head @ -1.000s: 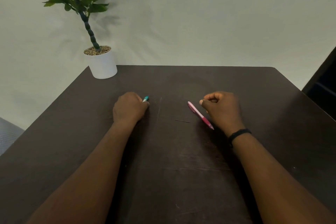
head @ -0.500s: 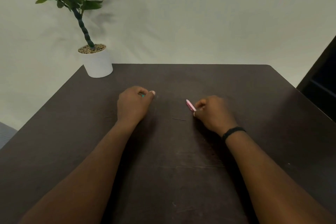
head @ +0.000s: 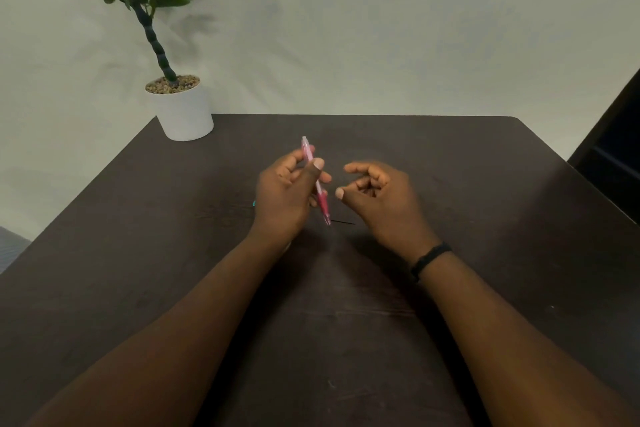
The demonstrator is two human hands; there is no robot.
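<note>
Pink pen has passed from right hand to left hand.

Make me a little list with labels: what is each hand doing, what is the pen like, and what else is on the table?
left hand: holds the pink pen between thumb and fingers
pink pen: slanted, pale end pointing up and away
right hand: beside the pen, fingers loosely curled, holding nothing
wristband: black, on the right wrist
potted plant: white pot, far left corner
table: dark brown
teal thing: peeks out beside the left hand, too hidden to tell what it is
</note>
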